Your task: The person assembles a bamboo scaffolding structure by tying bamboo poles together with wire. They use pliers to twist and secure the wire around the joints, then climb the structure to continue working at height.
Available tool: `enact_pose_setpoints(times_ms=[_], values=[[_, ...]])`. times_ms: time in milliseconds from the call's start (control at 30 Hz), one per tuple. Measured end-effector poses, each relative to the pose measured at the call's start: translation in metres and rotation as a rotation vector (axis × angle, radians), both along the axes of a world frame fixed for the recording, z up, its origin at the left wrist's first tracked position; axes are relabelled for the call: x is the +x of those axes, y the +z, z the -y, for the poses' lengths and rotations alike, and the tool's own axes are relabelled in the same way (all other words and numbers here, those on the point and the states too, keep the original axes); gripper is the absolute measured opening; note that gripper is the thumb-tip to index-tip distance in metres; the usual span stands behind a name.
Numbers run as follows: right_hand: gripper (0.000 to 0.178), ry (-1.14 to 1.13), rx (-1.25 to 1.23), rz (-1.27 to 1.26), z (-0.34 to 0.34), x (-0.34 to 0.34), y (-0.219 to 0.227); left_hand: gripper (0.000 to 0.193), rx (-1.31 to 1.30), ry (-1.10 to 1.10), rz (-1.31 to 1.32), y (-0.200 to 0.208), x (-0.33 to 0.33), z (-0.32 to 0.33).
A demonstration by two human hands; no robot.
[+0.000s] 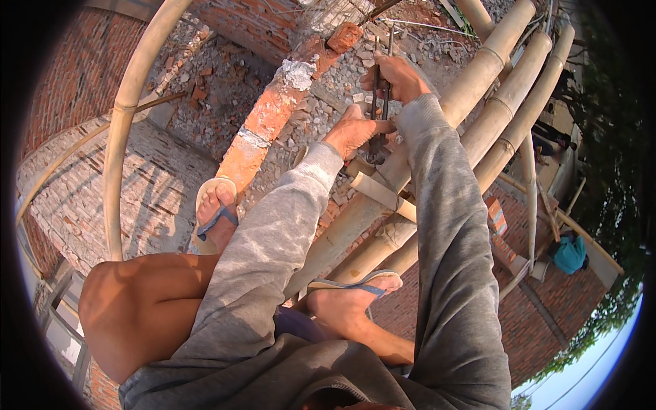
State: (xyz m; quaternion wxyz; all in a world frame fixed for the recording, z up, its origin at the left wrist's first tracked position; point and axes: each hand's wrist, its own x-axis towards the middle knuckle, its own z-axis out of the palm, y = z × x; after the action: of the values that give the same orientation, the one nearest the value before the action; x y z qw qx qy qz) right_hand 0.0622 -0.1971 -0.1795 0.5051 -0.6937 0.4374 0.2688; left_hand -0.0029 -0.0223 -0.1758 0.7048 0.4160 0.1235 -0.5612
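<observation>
Both hands are on the same thing here: the right hand (402,76) is wrapped round the upper part of a pair of slim dark bars (386,108), and the left hand (352,131) has hold of them lower down, some of its fingers hidden. The bars look like metal, straight and smooth-ish, running side by side with a narrow slit between. Their long axis goes nearly straight away from the person, top ends leaning a touch right, bottom ends down by the bamboo. They sit just left of some thick bamboo poles (488,65) — pale, round, ringed at the joints — with a short bamboo piece (383,195) lying crosswise just nearer the body. Left of the hands there's some room before the rough brick wall top (270,113), blotched with grey mortar, with lumpy rubble (294,143) below. On the right it's tighter, since the right sleeve is right up against the poles. One sandalled foot (217,201) is on the brick edge, the other sandalled foot (355,290) over the bamboo.
</observation>
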Motion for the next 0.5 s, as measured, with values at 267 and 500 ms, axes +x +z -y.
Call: enact_pose_setpoints(times_ms=[267,500], values=[[0.033,-0.077,-0.068,-0.151,-0.003,-0.002,-0.045,0.03,0.088,-0.131,-0.028,-0.009,-0.006,-0.006],[0.049,0.249,-0.557,-0.056,-0.017,-0.008,-0.046,0.032,0.001,-0.125,-0.025,-0.012,-0.012,-0.002]])
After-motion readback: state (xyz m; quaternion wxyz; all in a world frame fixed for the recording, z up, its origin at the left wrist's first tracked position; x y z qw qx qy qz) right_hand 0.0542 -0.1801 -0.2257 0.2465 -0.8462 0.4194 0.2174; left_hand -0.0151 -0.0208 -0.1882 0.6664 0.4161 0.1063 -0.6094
